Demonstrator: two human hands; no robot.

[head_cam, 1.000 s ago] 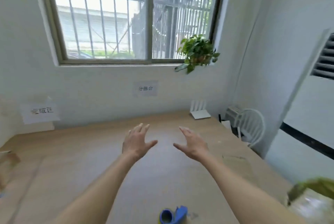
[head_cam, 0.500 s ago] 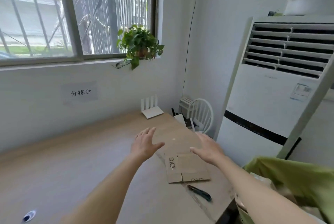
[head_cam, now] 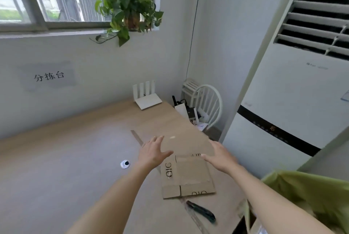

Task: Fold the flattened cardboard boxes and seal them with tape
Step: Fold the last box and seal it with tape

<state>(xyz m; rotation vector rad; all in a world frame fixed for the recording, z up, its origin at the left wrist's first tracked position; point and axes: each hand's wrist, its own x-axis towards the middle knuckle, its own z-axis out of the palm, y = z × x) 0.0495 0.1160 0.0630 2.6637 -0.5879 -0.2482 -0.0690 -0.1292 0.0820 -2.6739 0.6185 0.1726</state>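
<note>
Both hands are spread with fingers apart and hold nothing. The left hand (head_cam: pixel 154 153) hovers over the far left corner of the flattened cardboard box (head_cam: pixel 187 175), and the right hand (head_cam: pixel 220 155) over its far right edge. The box lies flat on the table (head_cam: pixel 66 158), under and between the hands. To lift it well, each hand should take one side edge, thumbs on top. A dark cutter (head_cam: pixel 201 213) lies nearer than the box. Compared with half a second ago, the view is turned a little and the hands are closer to the box.
</note>
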